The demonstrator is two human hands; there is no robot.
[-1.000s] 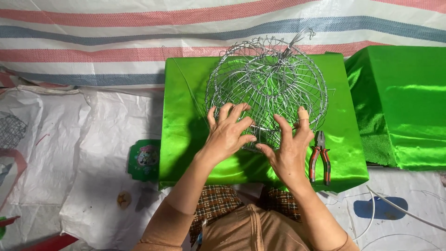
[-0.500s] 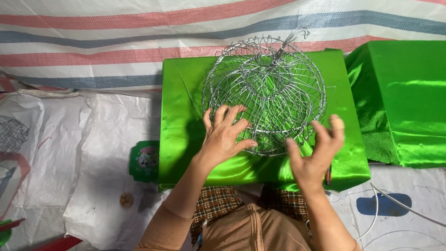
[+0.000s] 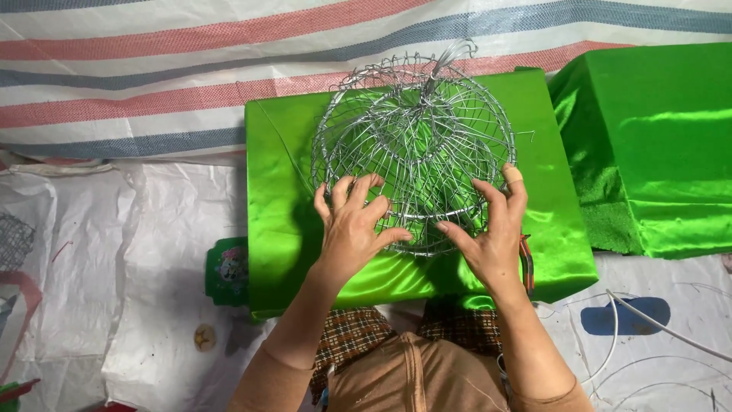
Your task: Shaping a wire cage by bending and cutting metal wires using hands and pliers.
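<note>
both hands on the wire cage (image 3: 415, 145), a round dome of thin silver wire sitting on the green satin block (image 3: 282, 206) straight ahead of the person.

left hand (image 3: 352, 227): fingers spread wide, palm down, pressing the near-left rim of the cage. no closed grasp, more a flat hold with fingertips hooked over the wires.

right hand (image 3: 492, 233): half a second ago it was lifted off, open in the air to the right of the cage, over the pliers (image 3: 526, 263). now it is back down on the near-right rim, fingers splayed, a plaster on one fingertip. thumb points inward toward the left hand.

the cage looks slightly turned between frames; the twisted wire tail at its far side sits at about the same spot. reads as a re-grip: one hand steadies while the other shifts along the rim.

pliers with red handles lie just under the right wrist, mostly hidden. a second green block (image 3: 656, 145) stands well off to the right. white cable (image 3: 671, 336) beyond the right forearm, on the sheet.
</note>
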